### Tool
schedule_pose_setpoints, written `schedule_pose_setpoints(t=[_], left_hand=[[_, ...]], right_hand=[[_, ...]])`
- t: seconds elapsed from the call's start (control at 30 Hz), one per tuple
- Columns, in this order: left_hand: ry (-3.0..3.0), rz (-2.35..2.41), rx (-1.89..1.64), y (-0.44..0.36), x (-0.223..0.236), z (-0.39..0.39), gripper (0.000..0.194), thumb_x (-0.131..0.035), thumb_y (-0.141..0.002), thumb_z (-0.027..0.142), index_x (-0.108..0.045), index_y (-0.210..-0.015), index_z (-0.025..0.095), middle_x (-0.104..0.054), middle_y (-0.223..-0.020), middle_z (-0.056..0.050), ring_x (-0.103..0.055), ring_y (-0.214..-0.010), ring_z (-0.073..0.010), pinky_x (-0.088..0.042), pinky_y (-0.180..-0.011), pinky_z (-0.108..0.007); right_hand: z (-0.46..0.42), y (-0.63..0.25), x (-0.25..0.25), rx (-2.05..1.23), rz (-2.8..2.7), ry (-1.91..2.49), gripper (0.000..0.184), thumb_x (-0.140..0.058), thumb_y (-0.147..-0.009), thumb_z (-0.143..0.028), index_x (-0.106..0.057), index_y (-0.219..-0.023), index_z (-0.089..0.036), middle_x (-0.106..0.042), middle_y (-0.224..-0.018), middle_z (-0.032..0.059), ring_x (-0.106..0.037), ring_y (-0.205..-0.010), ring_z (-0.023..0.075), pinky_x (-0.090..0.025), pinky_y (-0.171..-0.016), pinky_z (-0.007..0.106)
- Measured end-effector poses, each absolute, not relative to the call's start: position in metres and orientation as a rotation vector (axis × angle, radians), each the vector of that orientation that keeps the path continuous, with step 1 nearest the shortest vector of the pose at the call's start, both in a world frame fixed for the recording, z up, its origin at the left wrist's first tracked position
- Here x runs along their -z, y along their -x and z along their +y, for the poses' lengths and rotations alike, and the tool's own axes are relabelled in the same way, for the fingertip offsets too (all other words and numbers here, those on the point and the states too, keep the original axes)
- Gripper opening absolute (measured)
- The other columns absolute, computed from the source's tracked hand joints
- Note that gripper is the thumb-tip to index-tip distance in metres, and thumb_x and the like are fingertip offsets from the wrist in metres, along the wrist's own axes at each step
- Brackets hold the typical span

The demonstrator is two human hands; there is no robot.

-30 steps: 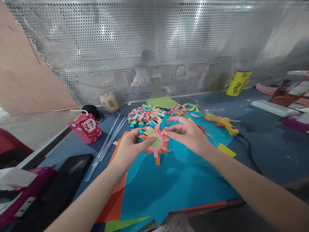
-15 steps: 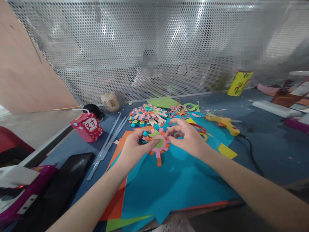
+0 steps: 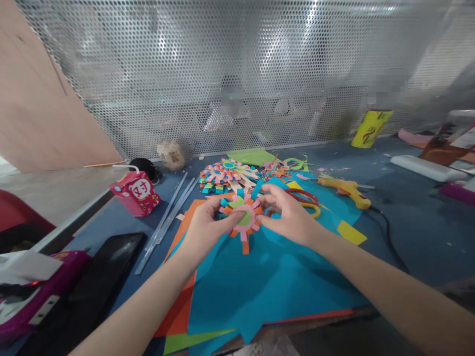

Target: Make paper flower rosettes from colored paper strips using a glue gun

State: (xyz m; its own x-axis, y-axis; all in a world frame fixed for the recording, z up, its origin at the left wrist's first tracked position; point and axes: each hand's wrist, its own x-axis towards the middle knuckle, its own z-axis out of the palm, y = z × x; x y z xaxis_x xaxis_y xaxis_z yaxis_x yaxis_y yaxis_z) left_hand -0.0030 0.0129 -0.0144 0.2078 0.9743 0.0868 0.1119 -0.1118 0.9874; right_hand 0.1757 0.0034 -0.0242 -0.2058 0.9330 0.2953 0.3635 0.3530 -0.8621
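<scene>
Between both hands is a paper flower [image 3: 244,217] with a green centre and pink, orange and blue strips round its edge. My left hand [image 3: 213,220] grips it from the left, the thumb lying across its centre. At its right edge, my right hand [image 3: 284,212] pinches the strips with thumb and fingers. Blue sheets of paper [image 3: 267,282] lie below the hands. Behind the flower rests a pile of finished paper flowers [image 3: 228,173]. Scissors [image 3: 308,200] with red and yellow handles lie just beyond my right hand.
A yellow glue gun [image 3: 347,190] with a cord lies at the right. To the left are clear glue sticks [image 3: 165,225], a red drink box [image 3: 135,193] and a black phone [image 3: 111,267]. Paper scraps [image 3: 276,169] lie near the perforated metal screen [image 3: 200,74]. A yellow can [image 3: 371,129] stands at the back right.
My right thumb has come in against the flower's right edge, and the fingers there have shifted slightly. My left hand keeps its hold. The view has moved a little.
</scene>
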Motion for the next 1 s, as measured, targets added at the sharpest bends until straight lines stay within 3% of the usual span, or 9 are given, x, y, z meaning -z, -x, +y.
schedule_pose_setpoints(t=[0.3,0.67,1.0], left_hand=[[-1.47,1.106,-1.077,0.001,0.012,0.012,0.031,-0.071,-0.061,0.032,-0.059,-0.084,0.015,-0.058,-0.061,0.003,-0.048,-0.047,-0.007,-0.039,-0.043,-0.018],[-1.467,1.107,-1.098,0.004,0.015,0.014,0.03,-0.072,-0.062,0.031,-0.058,-0.082,0.015,-0.056,-0.059,0.003,-0.047,-0.045,-0.0069,-0.039,-0.043,-0.019],[-1.359,1.079,-1.235,0.009,0.016,0.022,0.028,-0.072,-0.061,0.032,-0.059,-0.079,0.014,-0.059,-0.064,0.002,-0.053,-0.051,-0.0089,-0.042,-0.047,-0.02]], right_hand=[[0.004,-0.176,0.016,-0.807,-1.735,1.173,0.041,-0.06,-0.071,-0.033,-0.043,-0.105,-0.019,-0.064,-0.084,0.0031,-0.061,-0.078,0.0167,-0.047,-0.067,0.031],[0.004,-0.18,0.01,-0.762,-1.587,1.197,0.025,-0.057,-0.074,-0.025,-0.051,-0.098,-0.021,-0.069,-0.082,0.0029,-0.065,-0.08,0.0186,-0.049,-0.066,0.029],[0.005,-0.183,0.006,-0.78,-1.525,1.201,0.028,-0.058,-0.068,-0.019,-0.051,-0.096,-0.019,-0.068,-0.077,0.0034,-0.064,-0.073,0.0171,-0.047,-0.057,0.025]])
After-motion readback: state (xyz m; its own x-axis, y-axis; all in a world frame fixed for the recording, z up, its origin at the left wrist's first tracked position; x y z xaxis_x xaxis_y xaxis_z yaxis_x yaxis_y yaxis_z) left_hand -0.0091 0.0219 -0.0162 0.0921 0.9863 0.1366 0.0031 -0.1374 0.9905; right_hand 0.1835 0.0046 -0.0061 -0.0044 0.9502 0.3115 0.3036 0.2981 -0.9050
